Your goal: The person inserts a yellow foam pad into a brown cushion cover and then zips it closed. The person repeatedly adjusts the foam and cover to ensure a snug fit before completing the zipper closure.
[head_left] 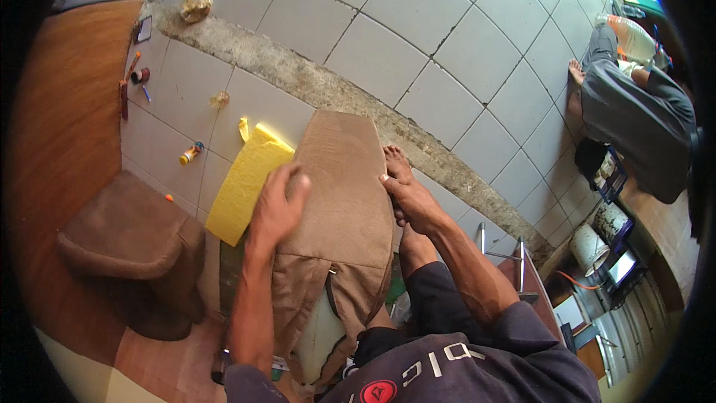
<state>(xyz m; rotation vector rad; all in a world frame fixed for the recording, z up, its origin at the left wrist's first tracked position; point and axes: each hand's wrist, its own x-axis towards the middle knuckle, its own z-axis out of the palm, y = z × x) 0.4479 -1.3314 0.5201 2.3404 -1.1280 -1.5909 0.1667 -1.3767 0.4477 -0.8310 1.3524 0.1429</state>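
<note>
A brown fabric-covered cushion [339, 194] stretches away from my body, its cover split at the near end. Through the split, pale foam [317, 328] shows, with a small zip pull [332, 271] at the top of the gap. My right hand [414, 200] grips the cushion's right edge, thumb on top and fingers underneath. At the left edge, my left hand [280, 205] is slightly blurred, thumb apart from its loosely bent fingers, with nothing in it. Beside that hand lies a yellow foam sheet [250, 183].
A brown upholstered piece [127, 224] stands at the left by a wooden panel [74, 104]. A small bottle [191, 153], a plastic bag [194, 4] and a phone [143, 28] lie on the tiles. At right, a person [634, 112] in grey sits near white buckets [589, 248].
</note>
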